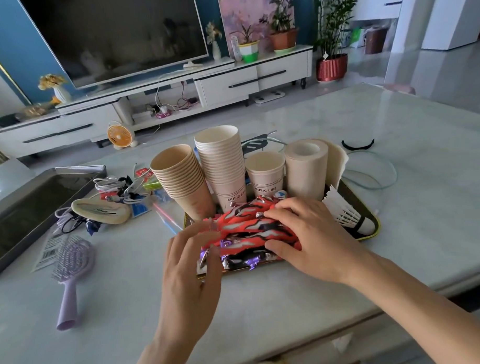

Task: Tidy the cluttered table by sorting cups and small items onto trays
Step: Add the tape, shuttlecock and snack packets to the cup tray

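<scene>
My right hand (311, 233) clasps the red packet (248, 225), hiding much of the tray (378, 227); fingers of my left hand (190, 265) are blurred, grip indeterminable.

A home living room: big television (114, 36) on low cabinet (149, 103), potted plants (282, 25).

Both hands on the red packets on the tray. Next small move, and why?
Probably release and send the left hand to the purple hairbrush: the red packets already lie on the gold-rimmed tray under the right hand, while the brush lies loose on the table.
</scene>
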`<state>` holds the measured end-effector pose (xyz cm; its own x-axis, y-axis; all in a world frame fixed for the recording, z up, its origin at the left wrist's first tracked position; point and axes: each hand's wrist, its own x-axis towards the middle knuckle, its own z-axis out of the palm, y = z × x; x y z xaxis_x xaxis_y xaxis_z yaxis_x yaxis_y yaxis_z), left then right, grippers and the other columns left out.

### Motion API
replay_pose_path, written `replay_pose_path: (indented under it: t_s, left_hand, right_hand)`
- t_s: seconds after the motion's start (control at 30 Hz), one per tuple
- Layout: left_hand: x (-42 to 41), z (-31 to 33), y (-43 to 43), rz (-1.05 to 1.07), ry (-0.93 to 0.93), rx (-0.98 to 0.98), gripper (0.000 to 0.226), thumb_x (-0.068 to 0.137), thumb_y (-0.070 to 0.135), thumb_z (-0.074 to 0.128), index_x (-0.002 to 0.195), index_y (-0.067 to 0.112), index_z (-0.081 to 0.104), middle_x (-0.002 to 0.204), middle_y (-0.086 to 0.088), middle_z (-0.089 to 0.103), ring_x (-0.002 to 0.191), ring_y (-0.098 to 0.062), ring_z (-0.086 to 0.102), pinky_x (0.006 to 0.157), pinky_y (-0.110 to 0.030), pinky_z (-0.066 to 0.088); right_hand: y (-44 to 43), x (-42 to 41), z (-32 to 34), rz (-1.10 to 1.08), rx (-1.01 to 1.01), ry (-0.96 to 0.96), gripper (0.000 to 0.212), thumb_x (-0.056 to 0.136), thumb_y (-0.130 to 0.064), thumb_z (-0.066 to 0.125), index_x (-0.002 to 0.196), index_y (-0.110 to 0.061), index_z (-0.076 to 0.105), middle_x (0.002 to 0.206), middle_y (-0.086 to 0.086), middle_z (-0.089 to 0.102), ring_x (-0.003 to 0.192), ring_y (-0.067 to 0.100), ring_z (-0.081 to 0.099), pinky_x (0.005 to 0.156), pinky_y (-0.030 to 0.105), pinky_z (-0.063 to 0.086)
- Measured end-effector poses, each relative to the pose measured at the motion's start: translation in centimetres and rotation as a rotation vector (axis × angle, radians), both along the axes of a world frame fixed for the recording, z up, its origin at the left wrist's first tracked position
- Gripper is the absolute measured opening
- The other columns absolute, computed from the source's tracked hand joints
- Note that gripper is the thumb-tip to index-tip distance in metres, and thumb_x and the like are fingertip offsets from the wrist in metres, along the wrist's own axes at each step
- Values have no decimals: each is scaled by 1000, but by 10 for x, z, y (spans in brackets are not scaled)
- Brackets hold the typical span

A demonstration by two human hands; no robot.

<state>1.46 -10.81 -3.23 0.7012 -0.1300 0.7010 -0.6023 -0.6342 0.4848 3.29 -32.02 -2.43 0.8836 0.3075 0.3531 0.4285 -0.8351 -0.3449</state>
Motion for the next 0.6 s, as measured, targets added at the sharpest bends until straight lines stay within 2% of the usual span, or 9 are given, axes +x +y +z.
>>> replay_pose_path:
  t_s: [0.1,0.23,0.3,0.37,0.47,0.6]
  left_hand:
    - [4,0,5,66,24,-78,25,88,24,47,109,15,57,117,0,54,112,-16,51,95,-21,38]
    - [18,9,8,138,91,-281,45,86,37,50,122,9,48,121,-1,49,113,-10,47,95,-22,40]
    - [37,14,9,227,180,-341,52,84,32,61,127,9,43,122,0,46,111,-9,45,95,-26,40]
    - [60,15,11,288,337,-355,61,84,25,67,133,8,35,130,-5,44,116,-15,45,97,-33,39]
    - [87,9,15,250,521,-363,72,81,26,69,138,9,28,133,-8,46,122,-19,44,92,-28,35]
    - [100,5,16,167,512,-354,63,79,24,71,130,7,37,120,-4,52,112,-16,49,86,-26,35]
  right_hand:
    - [1,-1,2,11,45,4,59,76,-51,39,122,-19,58,117,-1,55,113,18,48,97,22,24]
    - [6,-2,6,41,111,13,64,76,-57,38,129,-23,50,125,-4,50,119,12,41,100,20,23]
    - [10,-1,8,48,114,10,64,77,-59,37,131,-26,47,127,-7,48,120,9,38,101,20,23]
    - [16,0,8,62,107,0,63,78,-59,36,130,-25,48,126,-7,48,119,7,37,100,18,22]
    - [25,0,6,85,80,-10,62,80,-60,36,128,-24,51,123,-6,51,116,7,37,96,13,17]
    - [27,2,3,92,30,-75,60,84,-66,36,115,-22,62,113,-4,58,106,9,43,92,23,30]
